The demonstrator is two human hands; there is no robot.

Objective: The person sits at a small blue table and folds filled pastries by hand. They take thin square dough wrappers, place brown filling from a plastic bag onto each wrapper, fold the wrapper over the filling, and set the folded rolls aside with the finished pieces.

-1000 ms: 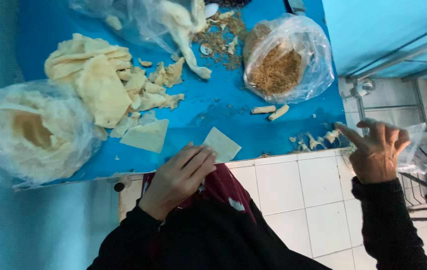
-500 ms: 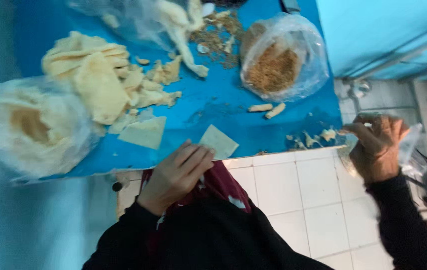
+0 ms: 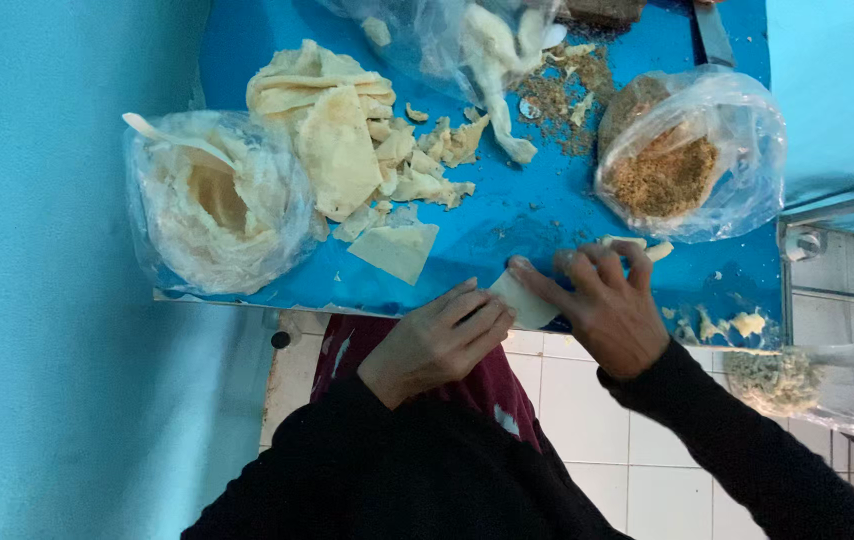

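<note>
- At the near edge of the blue counter [image 3: 507, 215], both of your hands meet on one pale, flat piece of pastry sheet [image 3: 525, 301].
- Your left hand [image 3: 439, 340] lies loosely curled, its fingers [image 3: 477, 312] bent and touching the near left edge of that piece; whether they pinch it or only rest on it cannot be told.
- Your right hand [image 3: 607, 305] is spread over the right side of the piece, fingers [image 3: 602, 265] fanned and slightly bent, pressing down rather than closed around anything.
- Just left of the hands lies a second pale wedge-shaped pastry piece [image 3: 395, 248], flat on the counter and apart from your fingers.
- Beyond it sits a loose heap of pale torn pastry scraps [image 3: 347, 140].
- A clear plastic bag of folded pastry sheets [image 3: 217, 200] stands at the left end.
- A clear plastic bag of brown crumbly filling [image 3: 682, 160] stands to the right, well behind your right hand.
- Two small pale rolled pieces [image 3: 637, 246] lie just past your right fingertips.
</note>
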